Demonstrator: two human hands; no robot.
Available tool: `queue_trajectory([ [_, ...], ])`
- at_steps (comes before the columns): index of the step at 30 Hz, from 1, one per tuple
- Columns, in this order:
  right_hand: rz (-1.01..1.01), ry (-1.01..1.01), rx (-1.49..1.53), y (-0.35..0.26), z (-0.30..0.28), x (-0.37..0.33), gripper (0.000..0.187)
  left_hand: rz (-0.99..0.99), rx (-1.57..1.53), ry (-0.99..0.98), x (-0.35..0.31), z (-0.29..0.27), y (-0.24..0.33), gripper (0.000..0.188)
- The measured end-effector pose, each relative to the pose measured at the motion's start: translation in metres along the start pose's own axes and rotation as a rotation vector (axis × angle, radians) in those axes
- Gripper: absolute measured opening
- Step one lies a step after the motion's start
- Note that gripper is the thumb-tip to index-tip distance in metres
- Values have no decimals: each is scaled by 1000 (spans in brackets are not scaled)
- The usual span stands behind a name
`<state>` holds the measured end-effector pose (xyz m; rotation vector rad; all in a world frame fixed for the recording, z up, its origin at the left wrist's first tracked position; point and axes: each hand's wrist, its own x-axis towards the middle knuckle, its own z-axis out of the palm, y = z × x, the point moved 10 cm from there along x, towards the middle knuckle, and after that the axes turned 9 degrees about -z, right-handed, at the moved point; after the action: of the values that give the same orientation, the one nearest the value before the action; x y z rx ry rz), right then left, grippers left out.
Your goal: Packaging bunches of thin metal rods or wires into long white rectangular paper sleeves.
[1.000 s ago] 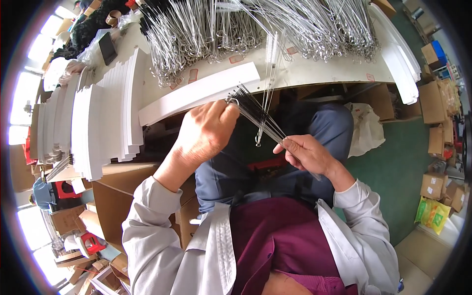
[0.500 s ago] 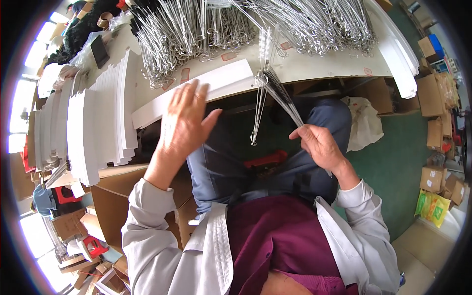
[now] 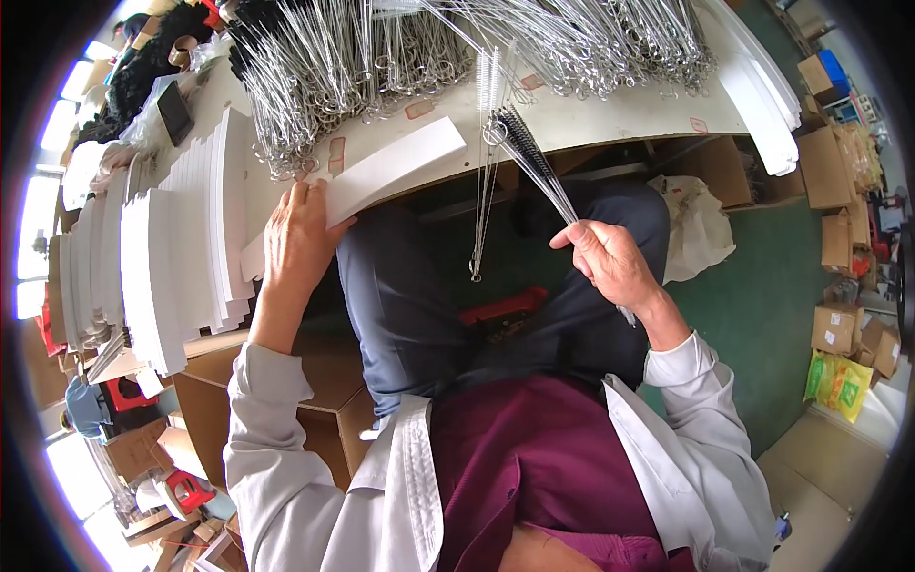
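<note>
My left hand is on a long flat white box at the table's front edge, its fingers over the top and its thumb at the near side. In my right hand is a bundle of thin wire-handled brushes. Their black bristles point up toward the table, and the handle ends stick out below my fist. Beside them, a few white-bristled wire brushes lie across the edge, their looped handles hanging down over my lap.
Heaps of wire-handled brushes cover the back of the table. Stacked white boxes stand at the left, more white boxes at the right. An open cardboard carton sits below the table; a whitish bag lies beyond my right knee.
My left hand has come down and leftward onto the white box. The black-bristled bundle in my right hand has shifted slightly left and up. The whole view has shifted a little.
</note>
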<state>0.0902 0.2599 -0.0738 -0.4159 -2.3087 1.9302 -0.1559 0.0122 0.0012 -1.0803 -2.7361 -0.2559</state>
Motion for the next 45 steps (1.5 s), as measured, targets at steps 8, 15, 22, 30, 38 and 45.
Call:
queue_trajectory([
  [8, -13, -1, 10, -12, 13, -4, 44, -421, -717, 138, -1, -64, -46, 23],
  [15, -22, -158, 67, -38, 54, -12, 42, -591, -1730, 248, 18, -68, -94, 38],
  [22, -101, -212, -40, -44, 70, -25, 44, -682, -2057, 380, 21, -31, -96, 33],
  [30, -10, -291, 100, -38, 96, -22, 44, -677, -2170, 367, 14, -6, -64, 31],
  [38, 94, -395, 150, -18, 106, -28, 49, -717, -2188, 360, 6, 8, -50, 30],
  [45, 69, -303, 206, -25, 96, -25, 45, -754, -2197, 372, -1, 18, -56, 30],
])
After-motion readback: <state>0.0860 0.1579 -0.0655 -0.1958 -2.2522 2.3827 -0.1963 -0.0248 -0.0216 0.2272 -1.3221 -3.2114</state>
